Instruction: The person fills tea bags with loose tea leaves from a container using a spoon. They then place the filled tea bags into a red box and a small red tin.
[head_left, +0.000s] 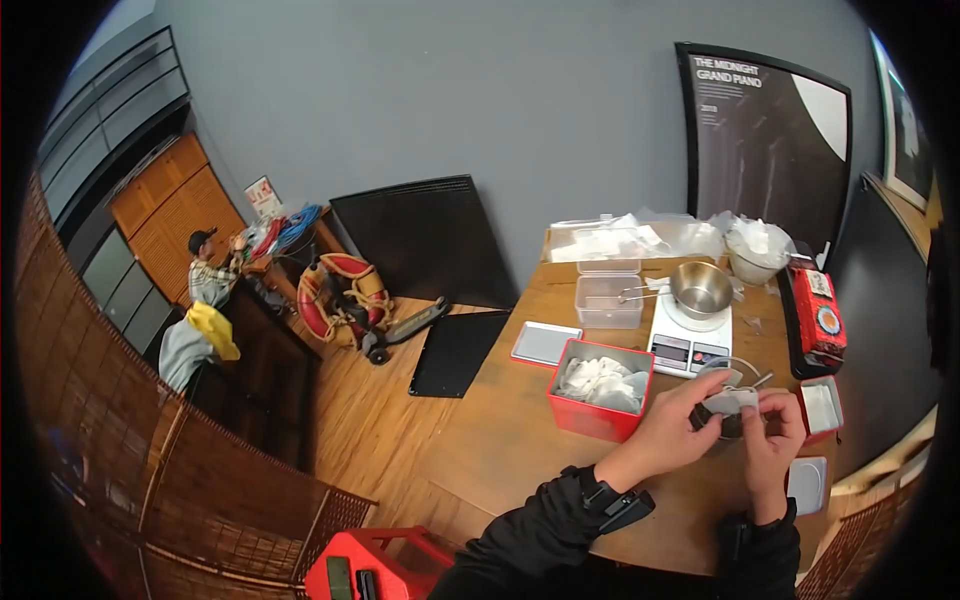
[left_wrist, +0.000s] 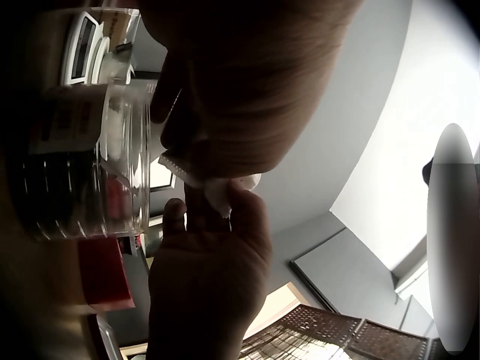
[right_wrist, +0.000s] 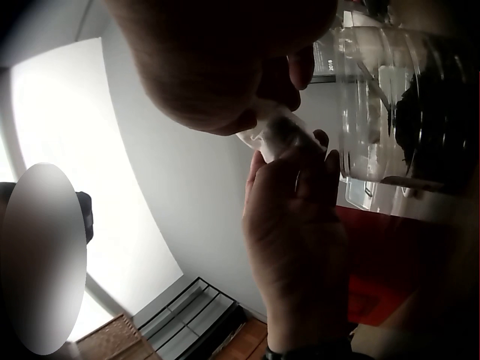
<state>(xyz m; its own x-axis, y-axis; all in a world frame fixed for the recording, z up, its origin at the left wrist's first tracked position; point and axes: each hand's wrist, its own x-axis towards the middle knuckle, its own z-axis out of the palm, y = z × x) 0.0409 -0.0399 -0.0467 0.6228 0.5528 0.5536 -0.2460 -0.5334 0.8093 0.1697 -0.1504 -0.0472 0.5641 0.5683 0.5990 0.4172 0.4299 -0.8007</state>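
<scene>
Both hands meet above a clear jar [left_wrist: 124,161] with dark contents at the table's right. The left hand [head_left: 672,428] pinches one side of a small white pouch [head_left: 731,402], and the right hand [head_left: 774,446] pinches its other side. In the right wrist view, the pouch [right_wrist: 271,135] shows a dark filling between the fingertips. Left of the hands stands a red tin [head_left: 597,419] holding white pouches. A metal bowl [head_left: 701,292] with a handle rests on the white scale [head_left: 690,343] behind the hands.
A clear box [head_left: 609,312] and a white lid [head_left: 546,344] lie left of the scale. To the right are a red package [head_left: 820,318], a smaller red tin [head_left: 822,407] and another lid [head_left: 807,485]. Farther left, a person [head_left: 210,275] is beside a cluttered desk.
</scene>
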